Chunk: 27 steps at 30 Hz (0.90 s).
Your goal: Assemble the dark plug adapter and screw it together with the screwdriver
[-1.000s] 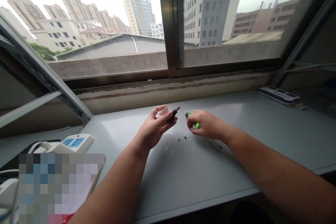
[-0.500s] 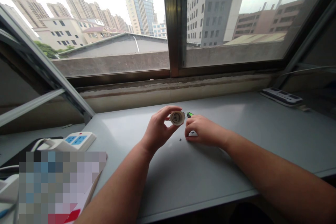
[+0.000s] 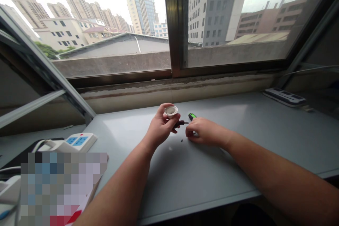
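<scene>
My left hand [image 3: 161, 127] is closed around a white round lamp socket [image 3: 171, 111], its open end tilted up. From under those fingers a dark piece with a thin metallic tip [image 3: 182, 123] points right; I cannot tell whether it belongs to the socket. On the table, my right hand [image 3: 200, 130] has its fingers curled, thumb and forefinger low; what they pinch, if anything, is hidden. Behind it shows a green and black handle [image 3: 192, 116], its other end out of sight. A tiny dark part, like a screw [image 3: 182, 140], lies left of the right fingertips.
A white power strip with blue sockets [image 3: 81, 140] and cables stands at the left, behind a blurred-out flat item [image 3: 63, 187]. At the back right of the grey table [image 3: 196, 183] lies a black and white multi-outlet strip [image 3: 284, 97]. A window runs along the far side.
My left hand has turned the socket from facing me to facing upward and shifted it slightly left. The dark piece now shows below it. My right hand has barely moved.
</scene>
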### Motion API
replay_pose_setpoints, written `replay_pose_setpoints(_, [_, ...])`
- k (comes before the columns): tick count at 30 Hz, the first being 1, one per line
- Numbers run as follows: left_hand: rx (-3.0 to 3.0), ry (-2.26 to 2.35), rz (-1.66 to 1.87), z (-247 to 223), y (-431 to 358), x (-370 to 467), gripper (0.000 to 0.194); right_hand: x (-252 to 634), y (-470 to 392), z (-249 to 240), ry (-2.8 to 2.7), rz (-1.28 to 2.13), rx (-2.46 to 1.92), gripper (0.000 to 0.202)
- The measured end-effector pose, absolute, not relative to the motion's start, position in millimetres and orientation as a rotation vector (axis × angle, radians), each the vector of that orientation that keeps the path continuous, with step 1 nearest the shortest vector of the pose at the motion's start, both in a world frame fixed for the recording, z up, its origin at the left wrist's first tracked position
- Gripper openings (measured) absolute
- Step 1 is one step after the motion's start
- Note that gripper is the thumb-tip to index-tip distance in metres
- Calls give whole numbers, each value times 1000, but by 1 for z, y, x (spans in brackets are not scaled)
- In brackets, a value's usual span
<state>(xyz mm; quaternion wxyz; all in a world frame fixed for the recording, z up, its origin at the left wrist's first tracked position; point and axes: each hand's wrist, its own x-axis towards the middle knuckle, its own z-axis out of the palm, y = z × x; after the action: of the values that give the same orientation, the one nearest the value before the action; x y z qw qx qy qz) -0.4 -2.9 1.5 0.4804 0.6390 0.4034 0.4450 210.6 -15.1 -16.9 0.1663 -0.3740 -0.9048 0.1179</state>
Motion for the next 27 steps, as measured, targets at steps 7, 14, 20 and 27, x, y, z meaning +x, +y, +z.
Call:
replay_pose_setpoints(7, [1625, 994, 1115, -3, -1, -1, 53, 220, -13, -10, -2481, 433, -1160, 20])
replay_pose_setpoints(14, [1700, 941, 1023, -4, 0, -3, 44, 242, -2, -2, -2145, 605, -1121, 18])
replay_pose_setpoints(20, [1650, 902, 1028, 0, -6, 2, 46, 241, 0, -7, -1934, 949, -1015, 14])
replay_pose_setpoints(27, [1625, 731, 1084, 2, -12, 5, 43, 228, -9, -4, -1680, 1299, -801, 9])
